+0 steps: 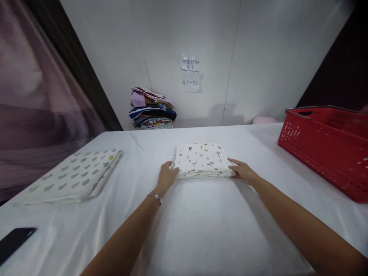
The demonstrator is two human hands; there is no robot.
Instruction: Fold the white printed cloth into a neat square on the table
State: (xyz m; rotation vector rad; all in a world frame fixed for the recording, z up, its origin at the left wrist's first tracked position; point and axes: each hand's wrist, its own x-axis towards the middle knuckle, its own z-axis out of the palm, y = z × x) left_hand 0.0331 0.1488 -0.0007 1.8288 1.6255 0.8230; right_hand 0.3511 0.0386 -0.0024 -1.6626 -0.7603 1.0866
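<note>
Obs., head view. Folded printed cloth (202, 160) lies flat at mid worktop (201, 222), squared into a compact rectangle, several layers visible along the near edge. Left hand (167, 176) sits at its near-left corner, fingers curled against the edge; right hand (243, 170) at near-right corner, fingers laid flat along the side. Neither hand closed around the cloth: both pressed to its sides, partly open. Thin bracelet (155, 196) on left wrist.

Progress (judgement): folding of this piece looks done or nearly so, edges aligned, no loose flap seen. Hands appear to be squaring or about to lift it. What's left: prob. moving it off to a pile. A second folded cloth w/ leaf print (74, 176) rests well apart at left, larger footprint, also folded. Red basket (324, 149) at right edge; contents not visible from this angle.

Surface: worktop covered w/ white sheet, a few soft creases, otherwise smooth. Dark flat object, poss. a phone (15, 239), at near-left corner.

Room: pale panel wall behind; two paper notes (190, 73) stuck on it, lower one reads "45-50". Stack of mixed coloured folded textiles (152, 109) at the wall, beyond the worktop's far edge. Pinkish sheer curtain (34, 99) at left; dark area at right.
</note>
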